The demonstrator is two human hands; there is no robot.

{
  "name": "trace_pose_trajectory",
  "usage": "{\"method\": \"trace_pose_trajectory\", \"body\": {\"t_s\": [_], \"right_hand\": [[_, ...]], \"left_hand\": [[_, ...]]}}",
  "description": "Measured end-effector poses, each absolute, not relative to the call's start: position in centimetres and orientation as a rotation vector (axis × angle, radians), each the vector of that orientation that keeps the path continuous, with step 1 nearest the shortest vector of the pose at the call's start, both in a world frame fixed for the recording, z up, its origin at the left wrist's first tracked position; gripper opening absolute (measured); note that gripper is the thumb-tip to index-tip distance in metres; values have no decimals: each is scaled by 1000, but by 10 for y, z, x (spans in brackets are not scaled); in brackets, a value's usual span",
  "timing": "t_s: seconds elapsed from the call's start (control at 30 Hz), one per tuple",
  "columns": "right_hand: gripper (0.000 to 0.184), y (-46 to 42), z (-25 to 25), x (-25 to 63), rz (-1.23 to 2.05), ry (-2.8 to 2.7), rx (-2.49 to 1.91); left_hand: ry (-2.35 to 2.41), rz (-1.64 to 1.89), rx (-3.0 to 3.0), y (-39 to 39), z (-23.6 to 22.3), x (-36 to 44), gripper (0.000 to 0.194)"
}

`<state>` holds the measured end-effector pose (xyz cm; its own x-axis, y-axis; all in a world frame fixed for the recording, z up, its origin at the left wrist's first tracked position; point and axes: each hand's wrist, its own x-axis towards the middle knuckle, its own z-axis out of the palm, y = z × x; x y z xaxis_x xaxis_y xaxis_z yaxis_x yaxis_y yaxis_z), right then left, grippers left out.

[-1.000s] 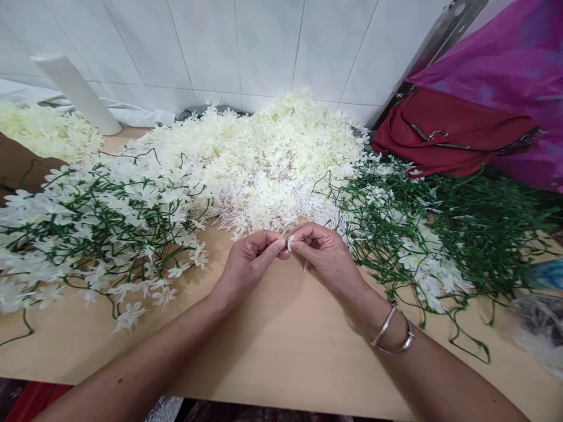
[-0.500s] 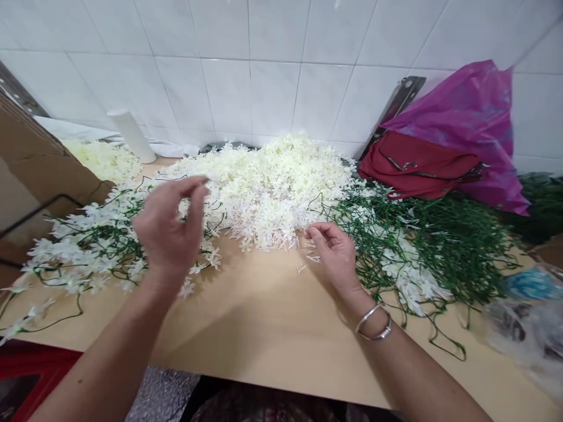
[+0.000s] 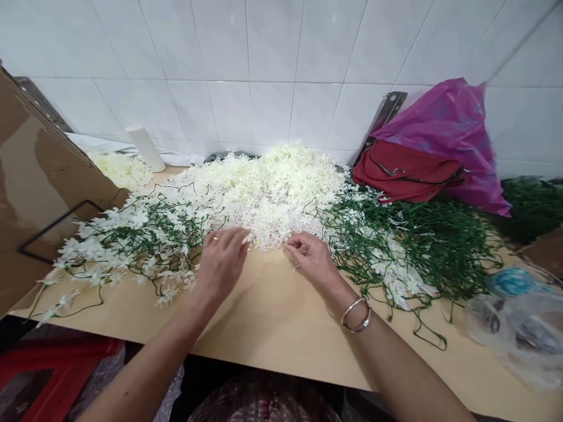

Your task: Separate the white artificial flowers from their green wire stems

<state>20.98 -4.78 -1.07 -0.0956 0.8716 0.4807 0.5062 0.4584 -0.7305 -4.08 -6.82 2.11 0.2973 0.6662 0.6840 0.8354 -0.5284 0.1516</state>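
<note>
Head cam: left hand [image 3: 222, 261] is palm-down, knuckles up; right hand [image 3: 313, 258] angles far-left. Both are at the near edge of the white flower pile [image 3: 290, 176], long axis left-right, thin strands poking nearward. Left fingers look bunched, right thumb and forefinger close; can't tell if either's pinching anything.
</note>
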Motion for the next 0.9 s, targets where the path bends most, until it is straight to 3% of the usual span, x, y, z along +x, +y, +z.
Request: {"method": "trace_pose_trajectory", "body": {"t_s": [0.2,0.5,0.9], "right_hand": [[8,-46,-14,199,379,-1828,-1289],[9,-47,-12,199,446,-1751,-1294],[18,-45,-20,206,666,-1363,-1284]], "left_hand": [[-1375,-947,-2537,-50,-19,-20,20],[-1343,-1070,-2613,-49,-23,-20,13],[-1674,-1784,-2593,-54,-12,-27,5]]}}
